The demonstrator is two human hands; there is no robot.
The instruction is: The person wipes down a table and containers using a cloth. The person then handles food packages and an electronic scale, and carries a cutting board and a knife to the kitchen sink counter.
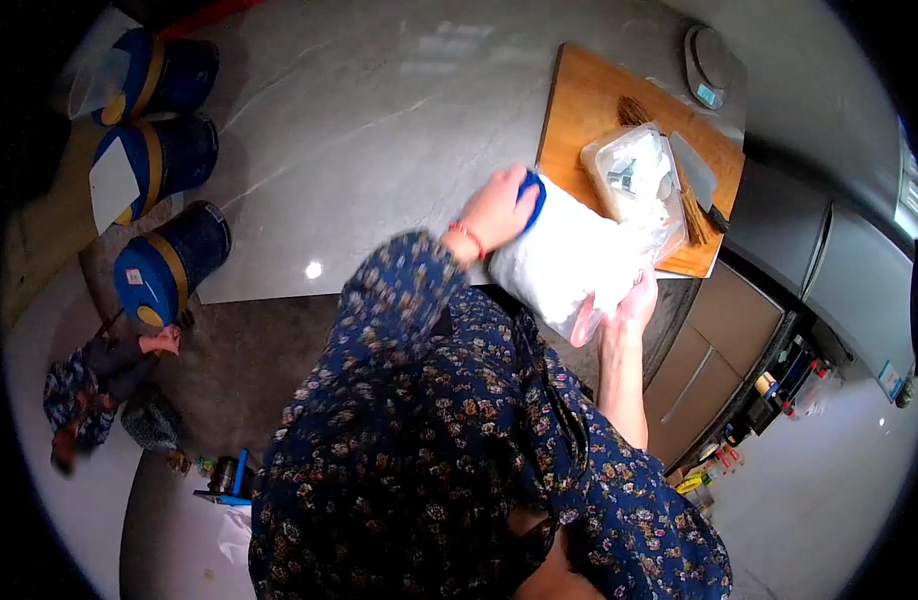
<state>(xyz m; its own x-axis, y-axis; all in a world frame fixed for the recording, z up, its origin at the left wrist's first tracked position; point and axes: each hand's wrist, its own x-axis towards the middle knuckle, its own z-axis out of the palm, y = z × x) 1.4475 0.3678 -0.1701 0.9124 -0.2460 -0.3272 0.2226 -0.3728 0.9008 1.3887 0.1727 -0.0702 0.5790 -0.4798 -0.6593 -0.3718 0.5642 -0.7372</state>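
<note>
Left hand: curled round blue item | Right hand: part-closed, gripping white bag, seemingly steadying it | Bag: centre-right, overlapping clear plastic container

A kitchen, shown by cutting board, cleaver and scale

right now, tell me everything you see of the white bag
The white bag looks like soft plastic, bulging; its contents can't be told. It is held slanting over the near edge of the counter, beside the clear container. The left hand holds something dark blue at one corner; the right hand grips the crumpled, translucent end.
</note>
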